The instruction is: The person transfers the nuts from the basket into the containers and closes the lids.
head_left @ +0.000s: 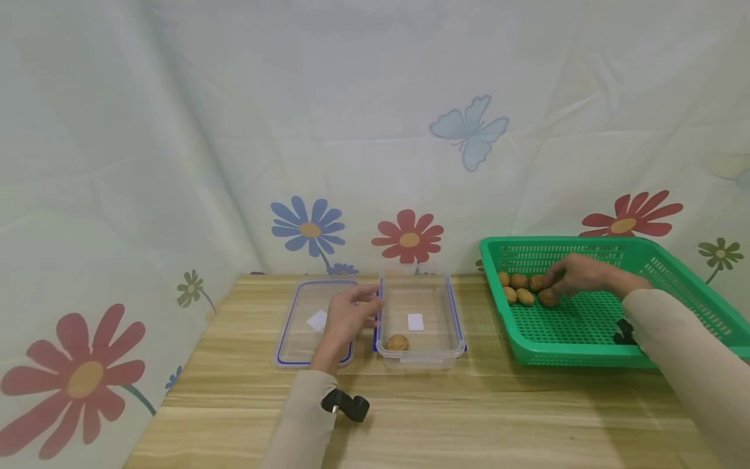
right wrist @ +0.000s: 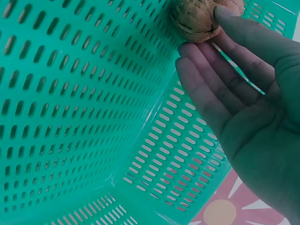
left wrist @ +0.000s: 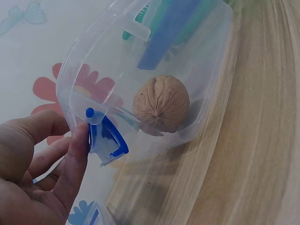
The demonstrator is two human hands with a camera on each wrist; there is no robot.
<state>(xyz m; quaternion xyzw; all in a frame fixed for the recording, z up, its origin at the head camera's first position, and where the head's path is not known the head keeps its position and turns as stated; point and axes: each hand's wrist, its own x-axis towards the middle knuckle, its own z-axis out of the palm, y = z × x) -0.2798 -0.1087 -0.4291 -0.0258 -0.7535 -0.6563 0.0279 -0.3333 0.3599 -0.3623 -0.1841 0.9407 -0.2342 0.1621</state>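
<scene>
My left hand holds the left side of a clear plastic food container, its fingertips at the wall beside a blue-edged latch. Inside that container, in the near left corner, lies one walnut, also plain in the left wrist view. Over on the right, my right hand reaches into a green plastic basket. Its thumb and fingertips pinch a walnut, partly cut off by the frame's top edge. Several more walnuts sit together at the basket's left side.
The container's clear lid, with a blue seal, lies flat on the wooden table left of the container. A white label shows at the container's floor. A flower-printed curtain hangs behind the table.
</scene>
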